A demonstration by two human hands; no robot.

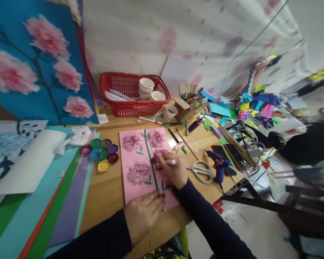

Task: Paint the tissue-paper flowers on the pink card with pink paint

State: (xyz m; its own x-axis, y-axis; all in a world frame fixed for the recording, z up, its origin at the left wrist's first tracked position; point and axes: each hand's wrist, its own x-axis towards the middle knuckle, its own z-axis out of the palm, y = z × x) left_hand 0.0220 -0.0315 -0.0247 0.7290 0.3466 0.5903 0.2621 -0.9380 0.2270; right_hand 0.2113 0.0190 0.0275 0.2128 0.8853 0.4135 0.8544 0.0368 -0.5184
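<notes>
A pink sheet of paper (130,194) lies on the wooden table, bearing fluffy pink flowers (138,172) and a dark green stem (153,169) with small leaves. Flat on its lower edge rests my left hand (145,212), fingers stretched out over the stem's lower end. My right hand (175,169) is closed around a marker (170,162) with a white end, over the right side of the sheet. The marker's tip is hidden behind my fingers. Just right of that hand lie scissors (201,172) with pale handles.
A paint palette (103,166) sits left of the sheet, beside coloured papers (62,216). Behind stand a red basket (135,108) with paper cups and another cup (170,112). A blue glue gun (218,165) and phones (236,157) lie at right. A person (307,140) is at far right.
</notes>
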